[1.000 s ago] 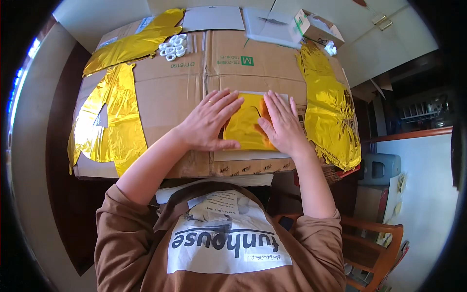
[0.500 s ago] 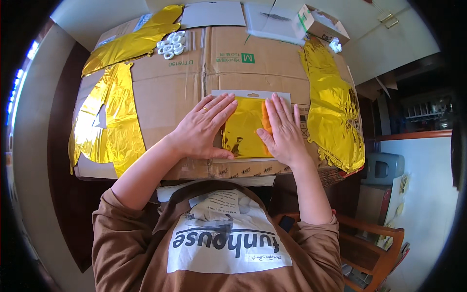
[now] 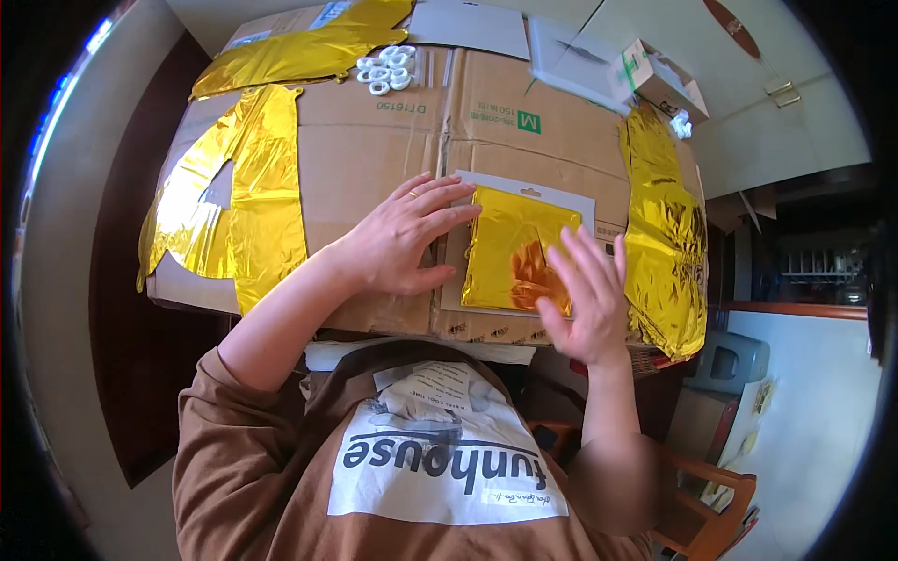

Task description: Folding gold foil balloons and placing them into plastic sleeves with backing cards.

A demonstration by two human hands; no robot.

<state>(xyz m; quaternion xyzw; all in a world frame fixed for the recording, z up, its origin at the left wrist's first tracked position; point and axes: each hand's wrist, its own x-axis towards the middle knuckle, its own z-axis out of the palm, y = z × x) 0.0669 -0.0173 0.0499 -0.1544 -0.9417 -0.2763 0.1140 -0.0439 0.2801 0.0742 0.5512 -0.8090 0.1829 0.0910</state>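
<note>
A folded gold foil piece (image 3: 513, 251) lies on a white card-backed packet (image 3: 580, 198), near the front edge of a flattened cardboard sheet (image 3: 374, 140). My left hand (image 3: 404, 236) rests flat on the cardboard, fingers spread, its fingertips touching the foil's left edge. My right hand (image 3: 585, 297) is lifted off the foil at its lower right, fingers apart and blurred, holding nothing.
Large gold foil balloon pieces lie at the left (image 3: 234, 196), far left top (image 3: 299, 51) and right edge (image 3: 666, 234). White rings (image 3: 385, 67) sit at the back. A small open box (image 3: 659, 79) and grey sheets (image 3: 468, 21) lie beyond. A wooden chair (image 3: 711, 496) stands lower right.
Both hands were pressing flat on the gold foil. Now my right hand has lifted and slid off toward the lower right, and my left hand has shifted left, uncovering the foil.
</note>
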